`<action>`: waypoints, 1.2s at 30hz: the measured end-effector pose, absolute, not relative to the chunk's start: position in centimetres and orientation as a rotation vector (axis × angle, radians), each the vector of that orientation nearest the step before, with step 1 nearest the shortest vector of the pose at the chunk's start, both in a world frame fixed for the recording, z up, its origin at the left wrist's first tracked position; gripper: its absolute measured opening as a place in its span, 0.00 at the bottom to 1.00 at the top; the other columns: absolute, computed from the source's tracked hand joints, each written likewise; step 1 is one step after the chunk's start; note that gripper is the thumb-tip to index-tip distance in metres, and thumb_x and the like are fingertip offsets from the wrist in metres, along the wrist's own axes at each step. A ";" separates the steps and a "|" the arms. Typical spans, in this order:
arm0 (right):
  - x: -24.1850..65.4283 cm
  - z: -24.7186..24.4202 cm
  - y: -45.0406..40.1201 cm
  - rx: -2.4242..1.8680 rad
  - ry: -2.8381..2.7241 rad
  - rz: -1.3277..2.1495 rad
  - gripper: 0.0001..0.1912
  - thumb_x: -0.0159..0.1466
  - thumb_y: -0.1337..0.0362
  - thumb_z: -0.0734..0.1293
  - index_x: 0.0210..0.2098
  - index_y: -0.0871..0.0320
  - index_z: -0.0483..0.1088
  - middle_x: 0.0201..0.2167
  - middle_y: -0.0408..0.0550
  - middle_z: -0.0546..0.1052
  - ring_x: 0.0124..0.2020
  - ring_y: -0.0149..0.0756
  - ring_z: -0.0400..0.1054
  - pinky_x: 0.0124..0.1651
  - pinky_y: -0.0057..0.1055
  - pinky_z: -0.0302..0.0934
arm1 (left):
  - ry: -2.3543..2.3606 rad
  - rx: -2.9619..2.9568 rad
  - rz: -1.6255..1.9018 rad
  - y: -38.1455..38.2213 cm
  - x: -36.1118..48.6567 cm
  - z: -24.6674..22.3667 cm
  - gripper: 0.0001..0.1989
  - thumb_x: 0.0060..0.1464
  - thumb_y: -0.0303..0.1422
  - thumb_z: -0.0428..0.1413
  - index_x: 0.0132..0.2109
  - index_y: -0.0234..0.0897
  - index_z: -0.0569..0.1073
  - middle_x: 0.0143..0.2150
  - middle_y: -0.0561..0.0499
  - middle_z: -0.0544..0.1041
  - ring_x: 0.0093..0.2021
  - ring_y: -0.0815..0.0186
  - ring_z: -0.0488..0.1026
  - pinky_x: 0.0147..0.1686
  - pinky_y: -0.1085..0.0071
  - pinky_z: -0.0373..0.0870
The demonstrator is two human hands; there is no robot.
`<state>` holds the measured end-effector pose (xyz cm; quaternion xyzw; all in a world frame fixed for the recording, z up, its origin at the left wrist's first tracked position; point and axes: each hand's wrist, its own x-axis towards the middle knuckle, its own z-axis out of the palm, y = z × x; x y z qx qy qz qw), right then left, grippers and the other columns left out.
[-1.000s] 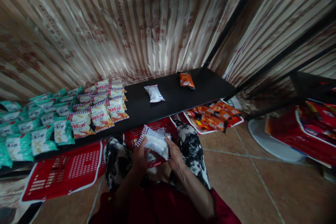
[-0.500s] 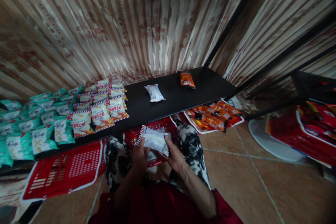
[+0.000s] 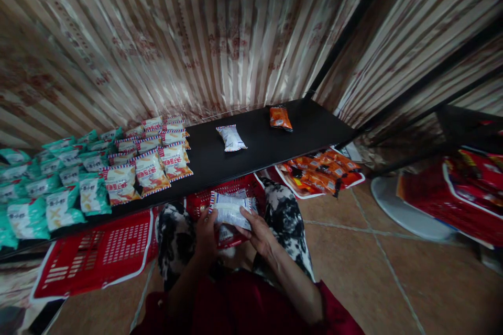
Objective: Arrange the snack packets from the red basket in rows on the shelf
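Between my hands is a white snack bag (image 3: 232,210) with a striped edge, its printed back facing up. My left hand (image 3: 206,230) grips its left end, and my right hand (image 3: 257,230) grips its right end. Below it, between my knees, a red basket (image 3: 257,196) holds more bags, partly hidden by my hands. On the black shelf (image 3: 251,146) lie a single white bag (image 3: 231,138), an orange bag (image 3: 280,118), rows of cream-and-orange bags (image 3: 151,171) and, at the left, rows of teal bags (image 3: 63,207).
A red basket (image 3: 98,254) sits under the shelf at the left. Orange packets fill another basket (image 3: 320,170) right of my knee. Farther right, a red basket (image 3: 428,193) with red packets stands by a grey round base (image 3: 404,214). Striped curtain hangs behind.
The held bag has turned from slanting to nearly level. My right thumb has moved left onto its upper face, and my left hand has shifted slightly left.
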<state>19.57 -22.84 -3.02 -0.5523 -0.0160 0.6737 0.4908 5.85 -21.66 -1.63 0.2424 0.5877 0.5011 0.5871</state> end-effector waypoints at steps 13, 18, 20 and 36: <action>19.8 -2.6 -22.8 -1.454 -0.078 1.673 0.11 0.54 0.61 0.70 0.35 0.59 0.72 0.33 0.46 0.77 0.32 0.30 0.71 0.26 0.21 0.67 | 1.356 1.851 1.009 -21.4 3.0 -3.8 0.17 0.56 0.30 0.44 0.48 0.40 0.73 0.59 0.47 0.66 0.63 0.58 0.54 0.60 0.52 0.52; 19.8 -2.6 -22.8 -1.432 -0.074 1.717 0.11 0.54 0.60 0.70 0.33 0.60 0.72 0.31 0.46 0.77 0.30 0.29 0.70 0.25 0.20 0.65 | 1.131 2.141 0.928 -21.3 2.4 -3.9 0.19 0.59 0.29 0.39 0.47 0.40 0.73 0.52 0.47 0.73 0.60 0.59 0.59 0.55 0.51 0.60; 19.9 -2.6 -22.8 -1.441 -0.085 1.726 0.11 0.54 0.60 0.70 0.34 0.60 0.72 0.32 0.46 0.77 0.30 0.29 0.70 0.24 0.19 0.64 | 1.104 2.185 0.895 -21.2 2.1 -3.9 0.18 0.60 0.29 0.40 0.47 0.39 0.73 0.51 0.47 0.74 0.58 0.60 0.62 0.54 0.53 0.62; 20.1 -3.6 -22.5 -1.458 0.005 1.795 0.12 0.54 0.62 0.71 0.35 0.61 0.71 0.29 0.45 0.76 0.26 0.27 0.69 0.20 0.17 0.63 | 0.936 2.516 0.530 -21.6 0.0 -2.0 0.25 0.55 0.40 0.52 0.58 0.37 0.61 0.59 0.43 0.66 0.62 0.57 0.56 0.57 0.54 0.61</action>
